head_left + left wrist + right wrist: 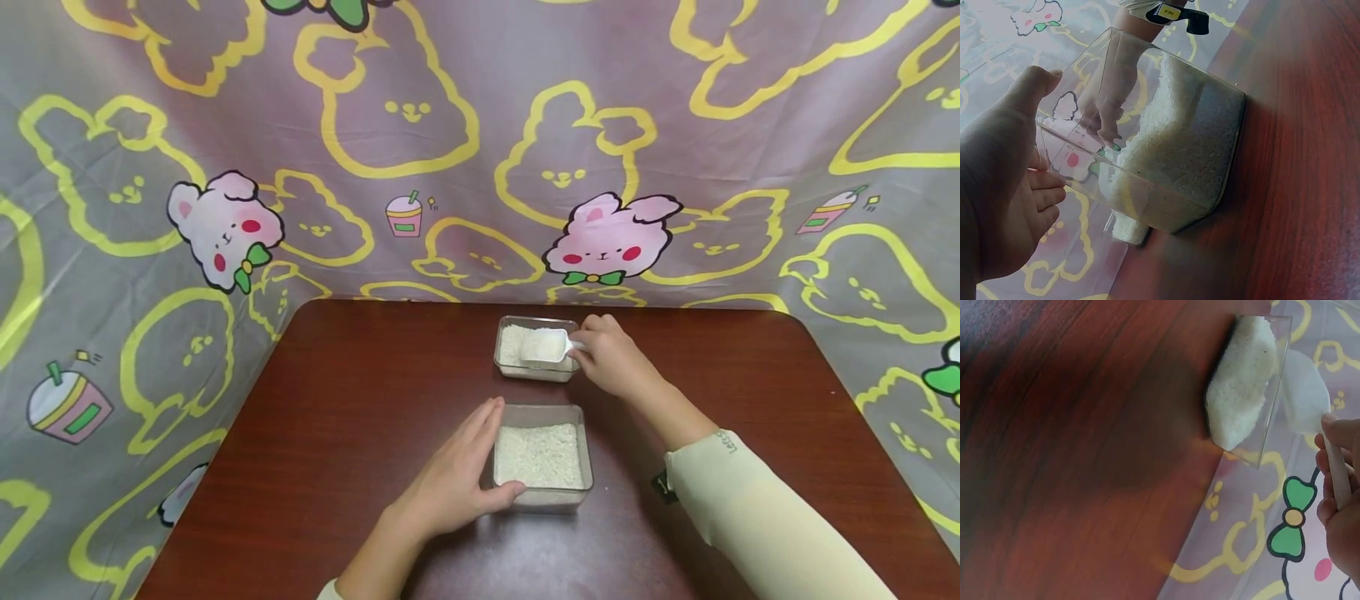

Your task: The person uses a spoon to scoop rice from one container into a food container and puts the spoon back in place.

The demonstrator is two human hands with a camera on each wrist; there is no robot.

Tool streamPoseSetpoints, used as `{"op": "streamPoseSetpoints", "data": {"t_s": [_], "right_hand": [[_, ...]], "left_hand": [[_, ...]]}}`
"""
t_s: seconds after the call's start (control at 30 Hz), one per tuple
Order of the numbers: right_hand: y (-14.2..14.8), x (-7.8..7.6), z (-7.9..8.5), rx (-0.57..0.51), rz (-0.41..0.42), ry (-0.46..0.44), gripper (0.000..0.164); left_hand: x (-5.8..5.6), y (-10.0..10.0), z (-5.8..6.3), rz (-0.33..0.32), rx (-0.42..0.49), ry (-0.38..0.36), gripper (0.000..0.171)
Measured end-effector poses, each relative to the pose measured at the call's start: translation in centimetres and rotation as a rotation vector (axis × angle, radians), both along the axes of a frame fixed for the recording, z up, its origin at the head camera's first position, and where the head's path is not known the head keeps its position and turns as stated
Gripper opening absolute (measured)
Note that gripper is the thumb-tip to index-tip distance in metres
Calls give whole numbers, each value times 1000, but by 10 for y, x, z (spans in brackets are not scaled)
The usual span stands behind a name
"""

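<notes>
My right hand (pixel 611 354) grips the handle of a white scoop (pixel 545 345), which is over the far clear container (pixel 536 374). White rice shows in the scoop, and more rice (pixel 1242 381) lies in that container. Nearer to me stands a larger clear container (pixel 551 497) with rice (pixel 540 456) in it. My left hand (pixel 457 475) rests against its left side, with the thumb at the front rim and the fingers stretched along the side. In the left wrist view, the rice in this larger container (pixel 1094 159) is heaped unevenly against the walls.
Both containers stand on a dark reddish-brown wooden table (pixel 360 400). A patterned cloth (pixel 465 208) with rabbit drawings hangs behind and beside the table. Under the right sleeve (pixel 750 492) a small dark object (pixel 663 487) is partly visible.
</notes>
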State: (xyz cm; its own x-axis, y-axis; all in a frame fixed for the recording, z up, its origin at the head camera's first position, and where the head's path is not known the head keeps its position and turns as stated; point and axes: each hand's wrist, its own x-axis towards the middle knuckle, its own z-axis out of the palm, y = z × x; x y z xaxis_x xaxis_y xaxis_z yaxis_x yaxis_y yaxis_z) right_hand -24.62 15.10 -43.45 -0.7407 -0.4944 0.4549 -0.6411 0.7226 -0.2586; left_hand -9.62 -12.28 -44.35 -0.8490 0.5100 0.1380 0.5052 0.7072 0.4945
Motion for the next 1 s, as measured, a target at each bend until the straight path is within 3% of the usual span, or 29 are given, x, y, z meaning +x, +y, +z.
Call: {"op": "streamPoseSetpoints", "data": {"t_s": [0.33, 0.57, 0.8, 1.0], "right_hand": [[6, 9, 14, 213, 9, 183, 13], [10, 12, 23, 370, 43, 347, 4], [10, 16, 36, 477, 43, 369, 6], [15, 21, 40, 421, 12, 343, 2]], "left_hand": [[0, 0, 0, 0, 2, -5, 101], [0, 0, 0, 5, 0, -7, 101], [0, 0, 0, 6, 12, -3, 101], [0, 1, 0, 4, 15, -10, 101]]}}
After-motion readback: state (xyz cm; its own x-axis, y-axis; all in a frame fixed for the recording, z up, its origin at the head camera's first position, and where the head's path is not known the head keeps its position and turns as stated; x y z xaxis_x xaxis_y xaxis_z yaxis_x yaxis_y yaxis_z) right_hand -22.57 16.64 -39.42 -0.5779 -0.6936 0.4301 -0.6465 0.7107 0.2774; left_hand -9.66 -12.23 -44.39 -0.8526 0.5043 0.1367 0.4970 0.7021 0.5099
